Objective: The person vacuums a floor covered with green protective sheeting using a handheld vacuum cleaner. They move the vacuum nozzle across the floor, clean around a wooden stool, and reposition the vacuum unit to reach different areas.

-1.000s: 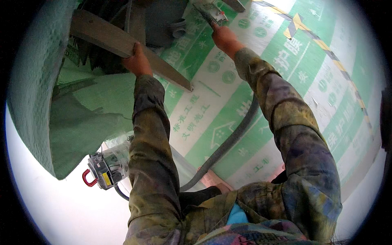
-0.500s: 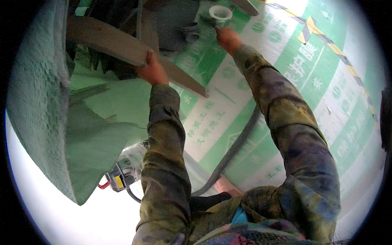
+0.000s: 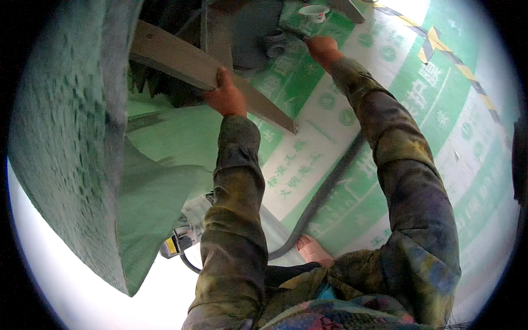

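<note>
My left hand is closed on the edge of a long brown wooden board, thumb on top. The board slants from the upper left down to a pointed end over the green-and-white floor sheet. Farther off, my right hand is closed round a slim dark tool that points left; its kind is too dim to tell. Just beyond this tool is a white, round, cup-like piece, tilted. Whether it is joined to the tool I cannot tell.
A grey curved pipe piece lies left of my right hand. A dark hose runs between my arms. At left hangs a large green sheet, with a small machine below it. Striped tape marks the floor at right.
The whole view has shifted, so most things sit farther right in it. The white round piece has tipped and shows more edge-on. My left hand keeps its grip on the board.
</note>
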A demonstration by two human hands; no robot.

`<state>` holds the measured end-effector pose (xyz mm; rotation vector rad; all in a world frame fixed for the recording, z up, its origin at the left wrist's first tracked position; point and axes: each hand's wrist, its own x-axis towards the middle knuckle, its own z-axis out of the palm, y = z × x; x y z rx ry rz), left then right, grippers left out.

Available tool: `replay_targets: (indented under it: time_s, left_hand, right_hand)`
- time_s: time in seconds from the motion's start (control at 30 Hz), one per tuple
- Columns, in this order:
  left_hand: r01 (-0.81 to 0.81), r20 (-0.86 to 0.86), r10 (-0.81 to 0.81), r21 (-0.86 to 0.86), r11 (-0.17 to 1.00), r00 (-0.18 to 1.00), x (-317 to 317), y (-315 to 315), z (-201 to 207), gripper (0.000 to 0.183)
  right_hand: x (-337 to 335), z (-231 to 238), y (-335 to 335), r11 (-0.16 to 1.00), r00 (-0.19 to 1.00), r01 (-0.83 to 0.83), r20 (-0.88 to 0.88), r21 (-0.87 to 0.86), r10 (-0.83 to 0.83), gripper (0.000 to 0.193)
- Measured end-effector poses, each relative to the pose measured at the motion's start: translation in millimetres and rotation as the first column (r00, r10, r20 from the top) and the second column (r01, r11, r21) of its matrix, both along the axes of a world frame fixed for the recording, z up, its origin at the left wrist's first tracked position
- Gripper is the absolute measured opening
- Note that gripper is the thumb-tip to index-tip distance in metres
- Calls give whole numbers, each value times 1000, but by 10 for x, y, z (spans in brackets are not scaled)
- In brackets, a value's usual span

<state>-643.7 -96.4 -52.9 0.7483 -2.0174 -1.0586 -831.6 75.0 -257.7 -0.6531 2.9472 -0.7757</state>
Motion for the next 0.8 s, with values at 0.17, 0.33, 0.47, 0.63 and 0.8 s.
replay_targets:
  time_s: [0.17, 0.33, 0.47, 0.63, 0.8]
  left_hand:
    - [-10, 127, 20, -77, 997, 992, -8, -118, -85, 74]
    - [-81, 157, 88, -49, 996, 984, -43, -263, -166, 76]
    - [152, 329, 61, -583, 798, 942, -18, -190, -92, 59]
    - [-78, 174, 106, -159, 984, 979, -50, -164, -114, 46]
    - [55, 272, 74, -437, 898, 959, -99, -376, -193, 48]
  right_hand:
    - [280, 73, 476, 981, 970, -189, -144, 51, 195, 21]
    - [924, 495, 1070, 939, 987, -160, 25, 304, 160, 42]
    - [1472, 637, 1834, 920, 968, -244, 128, 305, 215, 53]
    - [1539, 583, 2401, 992, 994, 70, 76, 103, -78, 47]
    - [1589, 636, 2533, 975, 976, -149, 181, 164, 118, 49]
